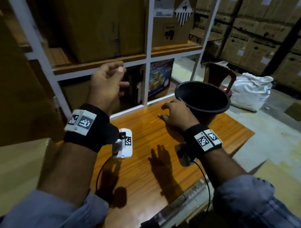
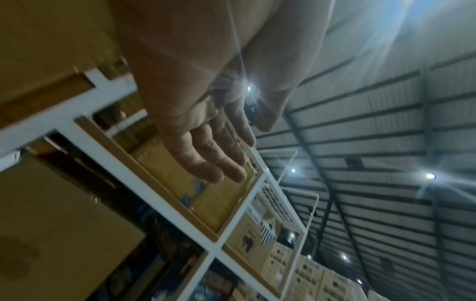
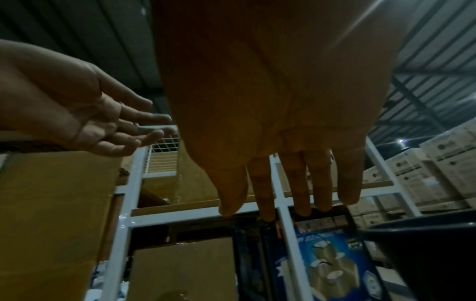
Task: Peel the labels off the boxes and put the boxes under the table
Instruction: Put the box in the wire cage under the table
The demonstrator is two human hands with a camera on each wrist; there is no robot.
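A large plain cardboard box fills the upper shelf bay straight ahead. To its right stands a smaller box with a white label and a striped diamond sticker. Another brown box sits at my near left beside the table. My left hand is raised in front of the shelf edge, fingers relaxed and holding nothing. Lower down, my right hand hovers over the wooden table with its fingers spread, empty, next to a black bowl.
The black bowl stands on the table's far right. A white shelf frame rises behind the table, with a blue printed box in a lower bay. A white device lies on the table. Chair, white sack and stacked cartons at right.
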